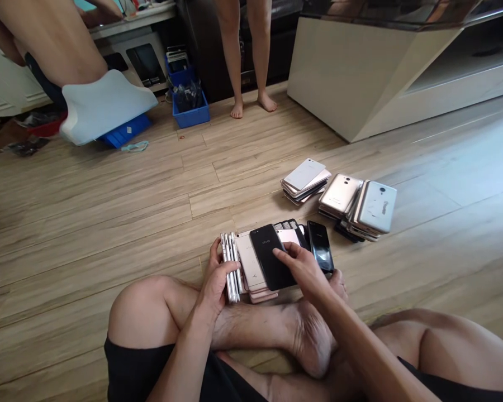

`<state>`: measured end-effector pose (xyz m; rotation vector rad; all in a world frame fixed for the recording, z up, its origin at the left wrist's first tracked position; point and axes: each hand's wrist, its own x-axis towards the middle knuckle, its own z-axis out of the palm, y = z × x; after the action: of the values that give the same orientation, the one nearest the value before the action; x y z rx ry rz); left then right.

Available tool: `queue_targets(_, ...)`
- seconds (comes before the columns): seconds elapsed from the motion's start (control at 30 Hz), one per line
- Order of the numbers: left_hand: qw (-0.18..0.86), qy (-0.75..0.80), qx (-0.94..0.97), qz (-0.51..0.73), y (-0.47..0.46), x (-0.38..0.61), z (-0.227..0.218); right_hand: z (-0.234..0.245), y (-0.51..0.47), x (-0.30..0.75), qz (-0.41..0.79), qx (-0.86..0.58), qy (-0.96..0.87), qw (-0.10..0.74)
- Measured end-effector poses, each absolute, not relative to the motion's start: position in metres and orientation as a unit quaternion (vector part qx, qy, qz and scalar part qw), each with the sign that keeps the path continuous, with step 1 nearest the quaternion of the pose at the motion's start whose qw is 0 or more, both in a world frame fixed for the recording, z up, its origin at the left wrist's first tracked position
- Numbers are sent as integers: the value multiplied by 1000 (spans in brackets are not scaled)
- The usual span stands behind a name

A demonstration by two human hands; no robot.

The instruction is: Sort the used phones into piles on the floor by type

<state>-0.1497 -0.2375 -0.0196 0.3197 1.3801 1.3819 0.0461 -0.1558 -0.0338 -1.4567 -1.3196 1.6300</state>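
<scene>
1. Reading "vivo" in pale letters on the back of a black phone point(266, 251), the only legible label; the marks on a white phone point(377, 206) are too small to read.
2. That phone lies on a spread of phones on the wooden floor point(109, 223), just beyond the person's crossed shin, its long axis running away from the person, far end leaning left.
3. The left hand point(212, 279) clenches a row of silver phones point(231, 267) standing on edge.
4. The right hand point(304, 271) lies over the black phone's edge, fingers extended; whether it grips cannot be told.
5. A glossy black phone point(321, 246) sits just beside that hand; two piles of phones point(339, 198) lie farther off.
</scene>
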Motion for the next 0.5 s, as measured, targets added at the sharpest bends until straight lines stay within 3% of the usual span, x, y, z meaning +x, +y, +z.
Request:
queue_targets(0.07,542,588,130,586,-237,-150,-21,-34,-143,70,637,-548,-443,315)
queue_targets(0.2,539,589,132,587,-236,-151,-24,-43,-124,108,563,-614,-428,350)
queue_targets(0.27,539,591,130,586,-235,-151,-24,-49,-122,115,531,-639,-456,318)
queue_targets(0.4,537,593,129,586,-236,-150,-24,-60,-128,110,392,-697,-574,178)
queue_targets(0.5,531,596,128,588,-236,-149,-23,-64,-131,105,305,-716,-607,163)
